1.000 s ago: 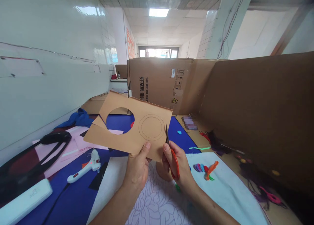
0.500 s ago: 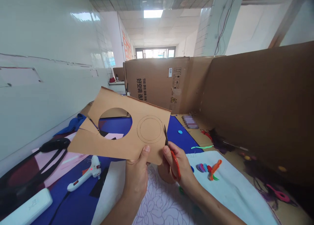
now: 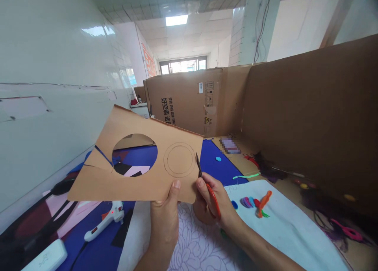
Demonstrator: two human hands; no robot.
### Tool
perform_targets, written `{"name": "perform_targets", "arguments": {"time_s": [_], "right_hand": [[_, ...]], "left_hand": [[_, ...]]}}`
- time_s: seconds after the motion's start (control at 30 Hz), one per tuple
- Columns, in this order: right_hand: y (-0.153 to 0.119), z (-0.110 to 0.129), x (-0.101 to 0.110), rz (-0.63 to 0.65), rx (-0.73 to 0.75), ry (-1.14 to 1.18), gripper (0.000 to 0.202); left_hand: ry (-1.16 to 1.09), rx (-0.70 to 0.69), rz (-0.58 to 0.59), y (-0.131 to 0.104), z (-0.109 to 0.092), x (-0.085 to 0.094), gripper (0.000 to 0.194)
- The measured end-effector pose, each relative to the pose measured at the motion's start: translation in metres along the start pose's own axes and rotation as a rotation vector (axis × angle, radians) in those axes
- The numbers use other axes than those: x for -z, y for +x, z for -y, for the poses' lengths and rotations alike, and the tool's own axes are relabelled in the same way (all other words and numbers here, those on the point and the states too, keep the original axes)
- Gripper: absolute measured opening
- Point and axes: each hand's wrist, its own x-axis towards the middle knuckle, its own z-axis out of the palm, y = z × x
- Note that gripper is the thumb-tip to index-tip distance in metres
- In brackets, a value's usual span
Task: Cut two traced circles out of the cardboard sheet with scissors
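Note:
My left hand [image 3: 167, 212] grips the lower edge of a brown cardboard sheet [image 3: 136, 189], thumb on its front. The sheet has a large round hole with a slit running to its left edge. Right of the hole, two pencilled circles [image 3: 179, 159], one inside the other, are drawn on it. My right hand [image 3: 217, 200] is closed around orange-handled scissors [image 3: 213, 196]. Their dark blade lies upright along the sheet's right part, just beside the outer circle. Below the scissors a brown rounded piece [image 3: 203, 216] shows partly behind my right fingers; what holds it is hidden.
A white glue gun [image 3: 103, 221] with a red light lies at left, near a white power strip [image 3: 47, 257]. White cloth [image 3: 283, 223] with a flower drawing bears coloured pipe cleaners [image 3: 264, 204]. Large cardboard walls [image 3: 183, 93] stand behind and at right. Pink scissors [image 3: 348, 229] lie far right.
The cardboard sheet has tilted, its left end dropping lower, and the slit gapes differently. My right hand still holds the scissors by the circles. The whole view has shifted slightly.

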Motion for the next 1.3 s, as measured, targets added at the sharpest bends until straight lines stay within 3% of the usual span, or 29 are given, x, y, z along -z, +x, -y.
{"name": "perform_targets", "arguments": {"time_s": [0.53,0.73,1.3], "right_hand": [[-0.001,0.003,-0.003,-0.019,-0.129,0.051,0.061],[0.001,0.0,-0.002,-0.011,-0.05,0.044,0.057],[0.001,0.002,0.006,0.045,-0.017,0.007,0.052]], "left_hand": [[-0.012,-0.004,0.001,0.0,-0.006,-0.006,0.072],[0.012,-0.004,0.01,0.001,-0.004,-0.003,0.065],[-0.082,0.088,-0.026,-0.006,-0.014,-0.01,0.081]]}}
